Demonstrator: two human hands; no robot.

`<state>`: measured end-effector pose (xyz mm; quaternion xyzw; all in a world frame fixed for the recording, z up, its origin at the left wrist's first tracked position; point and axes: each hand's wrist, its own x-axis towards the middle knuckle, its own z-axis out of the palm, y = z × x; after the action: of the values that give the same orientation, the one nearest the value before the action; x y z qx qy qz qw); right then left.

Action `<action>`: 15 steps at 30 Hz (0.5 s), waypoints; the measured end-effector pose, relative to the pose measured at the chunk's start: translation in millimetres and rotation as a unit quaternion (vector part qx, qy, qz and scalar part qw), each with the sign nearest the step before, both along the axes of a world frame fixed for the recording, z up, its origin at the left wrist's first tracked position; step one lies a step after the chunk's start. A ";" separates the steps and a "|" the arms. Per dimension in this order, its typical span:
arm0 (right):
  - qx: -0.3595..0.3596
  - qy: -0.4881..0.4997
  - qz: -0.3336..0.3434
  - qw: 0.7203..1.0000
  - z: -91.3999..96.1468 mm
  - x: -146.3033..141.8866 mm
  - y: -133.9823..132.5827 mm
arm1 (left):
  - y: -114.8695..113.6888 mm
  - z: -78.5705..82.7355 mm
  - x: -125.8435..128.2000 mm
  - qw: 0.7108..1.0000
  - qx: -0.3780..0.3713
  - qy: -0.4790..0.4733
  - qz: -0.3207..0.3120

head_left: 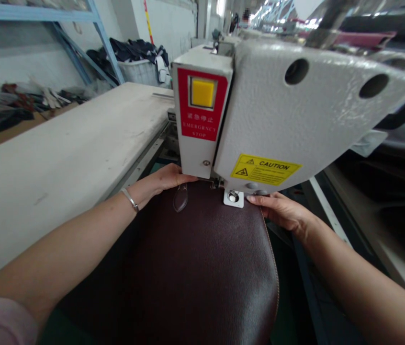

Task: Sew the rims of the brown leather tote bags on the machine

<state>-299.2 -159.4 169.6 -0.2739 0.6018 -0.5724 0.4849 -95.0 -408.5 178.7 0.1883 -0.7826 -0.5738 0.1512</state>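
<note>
Maroon leather panel (206, 258) touched by left hand (164, 182) and right hand (282, 211)

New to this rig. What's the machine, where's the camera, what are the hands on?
There is one picture, from a camera on the person's head, looking forward and down, so the two bare arms coming in from below are the wearer's own. The big grey-white body is an industrial sewing machine head, with a red emergency-stop panel and a yellow caution sticker. Under it lies a dark brown leather-like piece. The left hand rests flat at its far left corner; the right hand rests, fingers out, at its far right edge. Neither clasps anything. A long pale worktable runs along the left.
</note>
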 end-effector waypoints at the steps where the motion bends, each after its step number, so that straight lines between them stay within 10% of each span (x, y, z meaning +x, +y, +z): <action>1: 0.001 0.000 0.000 1.000 0.5 -0.1 -0.1 | 1.9 2.1 0.9 1.000 0.005 0.002 -0.003; 15: -0.020 -0.013 -0.007 1.000 3.4 3.9 2.8 | 17.7 20.4 6.7 0.999 0.017 -0.033 0.024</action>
<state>-295.3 -156.6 173.1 -0.2719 0.5857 -0.5916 0.4827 -88.4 -390.8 199.1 0.2280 -0.7723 -0.5771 0.1360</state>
